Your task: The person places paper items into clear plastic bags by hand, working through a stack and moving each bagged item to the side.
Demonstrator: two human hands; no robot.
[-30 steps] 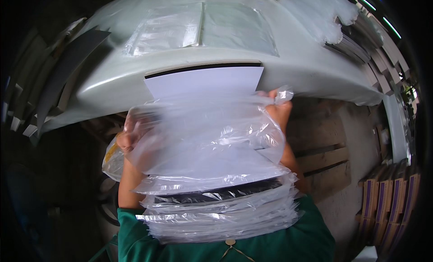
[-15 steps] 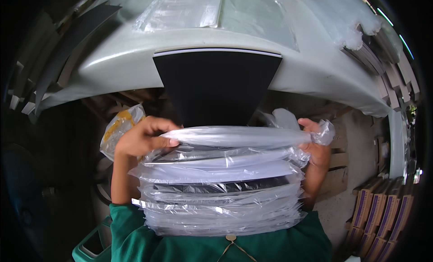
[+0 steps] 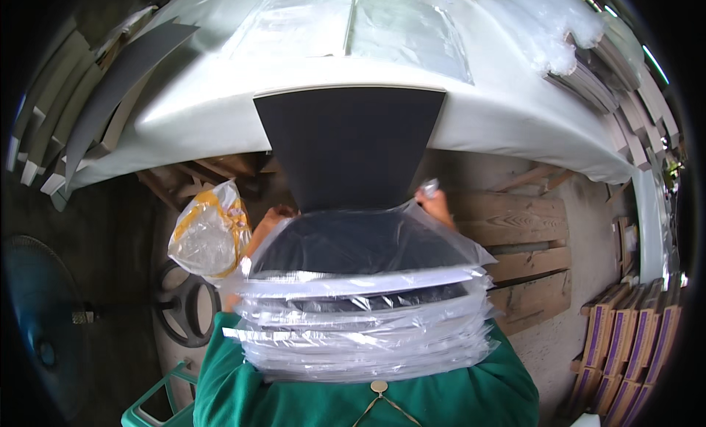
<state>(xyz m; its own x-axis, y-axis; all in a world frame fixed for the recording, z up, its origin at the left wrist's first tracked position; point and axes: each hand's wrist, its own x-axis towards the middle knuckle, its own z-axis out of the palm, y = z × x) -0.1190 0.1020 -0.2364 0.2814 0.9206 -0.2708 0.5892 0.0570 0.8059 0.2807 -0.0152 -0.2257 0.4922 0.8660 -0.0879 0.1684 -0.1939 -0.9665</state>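
Observation:
A thick stack of clear plastic bags point(image 3: 360, 339) with flat black and white sheets inside rests against my body. The top plastic bag point(image 3: 368, 239) lies spread out, and dark material shows through it. Closed at the bag's far left corner is my left hand point(image 3: 275, 216), its fingertips partly hidden beside a black board point(image 3: 349, 144). My right hand point(image 3: 435, 205) pinches the far right corner, with a bit of crumpled plastic sticking up from the fingers. Between both hands, the black board slopes from the table edge down to the bag's far edge.
A table under pale sheeting point(image 3: 198, 96) spans the far side, with flat clear bags point(image 3: 408, 33) on it. Board stacks stand at both ends. Below are a yellow-marked plastic bag point(image 3: 209, 232), a fan point(image 3: 44, 309), a green stool point(image 3: 158, 397), a wooden pallet point(image 3: 526, 225) and boxes point(image 3: 625, 339).
Both hands have moved away from me and closer together. The top bag's plastic, bunched into a roll before, is now drawn out flat toward the black board.

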